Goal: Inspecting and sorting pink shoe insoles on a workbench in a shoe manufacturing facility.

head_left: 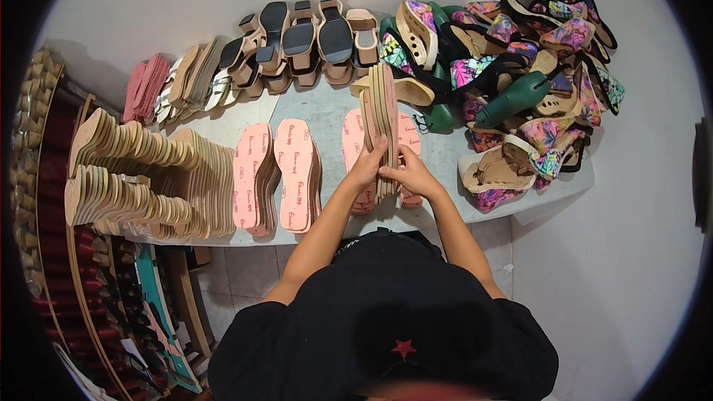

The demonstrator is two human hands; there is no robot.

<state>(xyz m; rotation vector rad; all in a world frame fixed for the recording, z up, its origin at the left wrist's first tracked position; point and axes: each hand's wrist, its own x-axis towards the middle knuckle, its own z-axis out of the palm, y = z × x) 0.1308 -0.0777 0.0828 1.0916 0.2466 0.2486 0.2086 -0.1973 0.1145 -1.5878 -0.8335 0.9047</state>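
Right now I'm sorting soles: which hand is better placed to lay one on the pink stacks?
Left. The left hand grips the soles on the side facing the pink stacks; the right hand is on the far side.

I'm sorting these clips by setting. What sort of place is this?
Likely a small shoemaking workshop. Both hands hold a stack of insoles on edge over a table, with pink insole stacks, heeled soles and a heap of floral sandals around.

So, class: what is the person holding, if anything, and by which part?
Both hands, left hand and right hand, grip a stack of flat insoles stood on edge, held at its near end; the far end points away over the table.
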